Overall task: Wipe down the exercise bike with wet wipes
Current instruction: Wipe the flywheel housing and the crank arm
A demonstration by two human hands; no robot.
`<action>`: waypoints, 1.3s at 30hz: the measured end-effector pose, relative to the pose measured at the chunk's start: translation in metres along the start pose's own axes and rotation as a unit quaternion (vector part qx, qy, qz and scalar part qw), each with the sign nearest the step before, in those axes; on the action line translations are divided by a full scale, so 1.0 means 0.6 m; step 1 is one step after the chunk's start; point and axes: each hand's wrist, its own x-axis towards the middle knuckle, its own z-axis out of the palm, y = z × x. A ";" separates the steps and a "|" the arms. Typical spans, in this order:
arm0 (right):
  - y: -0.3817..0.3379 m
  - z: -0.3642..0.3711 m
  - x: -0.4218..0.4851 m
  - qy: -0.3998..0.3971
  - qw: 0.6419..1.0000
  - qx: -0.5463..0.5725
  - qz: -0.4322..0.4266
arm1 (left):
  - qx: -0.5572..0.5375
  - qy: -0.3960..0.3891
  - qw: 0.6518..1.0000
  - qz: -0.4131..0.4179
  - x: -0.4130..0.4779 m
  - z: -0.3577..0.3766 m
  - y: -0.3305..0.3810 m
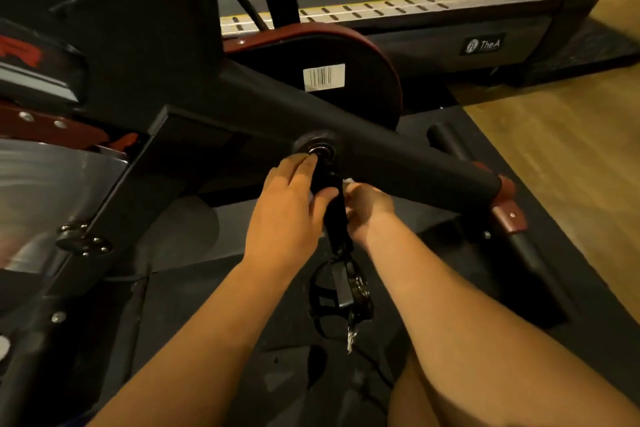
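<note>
Work looks partway: the left hand [287, 204] has its grip curled round the crank arm [334, 218] of the exercise bike [398, 156], the right hand [367, 208] at its 3 o'clock clamps a wet wipe [348, 180] there, and the pedal [346, 288] at 6 o'clock seems not yet wiped

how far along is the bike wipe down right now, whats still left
Done: nothing shows as finished; no surface looks visibly wiped. In hand: the crank arm, gripped by the left hand while the right hand holds a white wipe against it. Left, probably: the pedal, frame tube and flywheel.
</note>
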 end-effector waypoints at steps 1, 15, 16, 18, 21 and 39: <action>-0.007 -0.008 0.001 -0.014 1.000 0.003 0.007 | 0.010 -0.004 1.000 0.006 -0.001 -0.001 -0.002; -0.058 0.010 -0.041 0.016 0.995 -0.043 -0.086 | 0.235 -0.060 0.966 0.090 0.038 -0.035 0.017; -0.059 0.012 -0.042 0.015 0.996 -0.040 -0.081 | 0.228 -0.088 0.962 0.124 0.046 -0.040 0.018; -0.078 -0.020 -0.030 0.027 0.996 -0.015 -0.078 | 0.187 -0.142 0.957 0.171 0.065 -0.047 0.017; -0.114 -0.103 0.023 0.141 0.982 0.047 -0.116 | 0.181 -0.175 0.937 0.243 0.093 -0.043 0.031; -0.126 -0.280 0.169 0.298 0.791 -0.248 -0.472 | 0.480 -0.313 0.658 0.490 0.236 0.212 0.163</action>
